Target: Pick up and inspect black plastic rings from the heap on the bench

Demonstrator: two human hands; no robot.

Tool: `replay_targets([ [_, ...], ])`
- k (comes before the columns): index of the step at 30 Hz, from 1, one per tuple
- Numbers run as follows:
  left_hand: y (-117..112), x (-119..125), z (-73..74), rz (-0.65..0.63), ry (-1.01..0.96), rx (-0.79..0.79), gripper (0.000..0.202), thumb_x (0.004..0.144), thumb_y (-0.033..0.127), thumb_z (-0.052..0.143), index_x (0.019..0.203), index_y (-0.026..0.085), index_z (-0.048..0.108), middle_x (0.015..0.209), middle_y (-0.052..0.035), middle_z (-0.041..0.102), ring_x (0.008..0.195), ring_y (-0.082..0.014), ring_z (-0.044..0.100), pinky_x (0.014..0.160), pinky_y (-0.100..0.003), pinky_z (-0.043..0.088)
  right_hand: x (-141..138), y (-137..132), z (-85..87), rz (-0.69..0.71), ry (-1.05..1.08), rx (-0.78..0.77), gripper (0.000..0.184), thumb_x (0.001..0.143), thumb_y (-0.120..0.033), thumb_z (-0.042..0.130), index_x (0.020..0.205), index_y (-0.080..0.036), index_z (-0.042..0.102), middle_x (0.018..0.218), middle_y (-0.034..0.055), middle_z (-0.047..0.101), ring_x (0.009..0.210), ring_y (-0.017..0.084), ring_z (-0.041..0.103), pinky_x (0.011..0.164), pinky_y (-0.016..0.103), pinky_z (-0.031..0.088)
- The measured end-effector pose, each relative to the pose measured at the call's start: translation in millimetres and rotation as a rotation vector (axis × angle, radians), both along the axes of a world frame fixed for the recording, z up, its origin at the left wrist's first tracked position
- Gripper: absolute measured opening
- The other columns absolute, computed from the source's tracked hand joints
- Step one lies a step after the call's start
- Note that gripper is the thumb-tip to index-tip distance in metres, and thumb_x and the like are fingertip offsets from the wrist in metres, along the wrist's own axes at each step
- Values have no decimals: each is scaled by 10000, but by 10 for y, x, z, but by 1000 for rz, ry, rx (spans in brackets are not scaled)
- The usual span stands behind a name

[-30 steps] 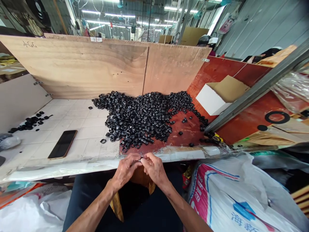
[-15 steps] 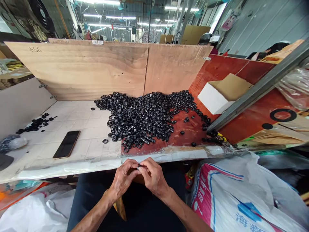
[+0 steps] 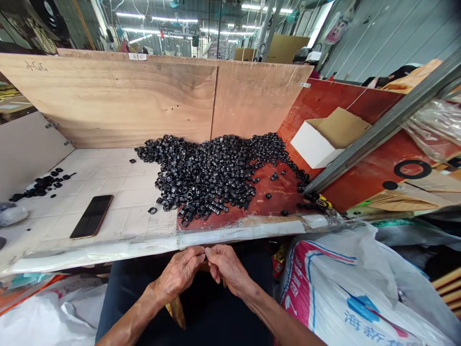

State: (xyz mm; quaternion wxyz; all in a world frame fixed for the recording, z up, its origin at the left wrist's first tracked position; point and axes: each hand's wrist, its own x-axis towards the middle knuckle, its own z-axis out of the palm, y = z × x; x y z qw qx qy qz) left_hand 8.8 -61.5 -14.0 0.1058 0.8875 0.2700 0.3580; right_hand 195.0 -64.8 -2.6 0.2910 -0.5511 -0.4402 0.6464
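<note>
Okay, L hand [image 3: 178,274] and R hand [image 3: 226,269] sit in front of the black ring pile [image 3: 209,178], just past the plastic-wrapped table edge [image 3: 248,230], with fingertips [image 3: 211,251] meeting at centre. Grip: both hands curl inward in a pinch, but nothing shows b/w the tips, so can't tell if a ring's held. For work this small, best keep tips close, wrists low and steady. Vs the earlier frame: a small dark bit showed b/w the tips, now hidden; tips now sit right up under the edge, R fingers a bit more uncurled. Around the pile: phone [image 3: 91,216] and loose rings [image 3: 43,185] to its left, white box [image 3: 313,146] to its right, printed woven sack [image 3: 345,298] nearer, down-right.
</note>
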Motion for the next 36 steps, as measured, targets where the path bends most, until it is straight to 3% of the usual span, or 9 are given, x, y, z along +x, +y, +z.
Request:
replay_targets([
  [3, 1, -46, 146, 34, 38, -73, 121, 998, 202, 608, 1118, 208, 610, 1118, -97, 708, 940, -199, 742, 796, -287, 634, 118, 129, 87, 37, -302, 293, 417, 956, -515, 505, 675, -212, 556, 551, 20, 591, 470, 154, 525, 484, 260, 411],
  [7, 155, -135, 222, 580, -7, -168, 261, 902, 424, 739, 1007, 215, 623, 1072, -89, 693, 971, -267, 729, 856, -387, 619, 298, 550, 152, -154, -753, 895, 138, 963, -298, 569, 960, -182, 643, 961, 115, 686, 841, 238, 659, 741, 318, 502],
  [9, 303, -166, 188, 788, 23, -214, 238, 902, 398, 725, 1021, 212, 636, 991, -66, 695, 915, -268, 730, 823, -395, 613, 349, 778, 115, -125, -907, 947, 130, 933, -208, 611, 1054, -177, 644, 1047, 126, 667, 881, 246, 660, 734, 313, 499],
  [12, 519, -159, 108, 873, 124, -278, 239, 866, 355, 739, 1043, 207, 677, 987, -62, 725, 941, -287, 732, 831, -400, 603, 359, 997, -18, -46, -1021, 932, 106, 916, -146, 634, 1012, -187, 654, 1035, 104, 650, 842, 226, 650, 700, 294, 481],
  [18, 663, -49, 27, 799, 57, -241, 179, 821, 209, 706, 999, 200, 694, 1001, -85, 760, 918, -271, 747, 845, -378, 603, 337, 993, -261, -91, -960, 1019, 104, 926, -124, 573, 990, -190, 623, 940, 71, 647, 854, 220, 631, 743, 289, 473],
  [22, 648, 37, 46, 631, -187, -278, 147, 840, 195, 670, 984, 213, 649, 963, -46, 719, 754, -187, 729, 740, -318, 621, 337, 981, -256, -94, -901, 1062, 167, 901, -92, 549, 1021, -186, 618, 953, 88, 656, 903, 243, 628, 793, 318, 491],
  [27, 671, 93, 60, 434, -302, -312, 88, 880, 193, 650, 965, 206, 670, 985, -38, 667, 763, -148, 686, 696, -278, 609, 348, 1026, -228, -83, -852, 1084, 121, 883, -120, 592, 977, -183, 633, 995, 119, 661, 992, 285, 623, 859, 378, 516],
  [33, 654, 44, -49, 414, -416, -556, 275, 882, 250, 717, 1146, 209, 653, 978, -36, 744, 820, -167, 726, 787, -321, 623, 301, 875, -136, -205, -365, 957, 182, 918, -285, 634, 1075, -196, 658, 953, 67, 718, 775, 195, 683, 710, 298, 573],
  [36, 633, 40, -47, 370, -478, -646, 267, 893, 272, 717, 1143, 201, 657, 1007, -43, 754, 856, -172, 739, 811, -325, 624, 185, 746, -6, -142, -189, 857, 192, 891, -297, 683, 1059, -204, 701, 991, 58, 742, 825, 190, 714, 734, 287, 598],
])
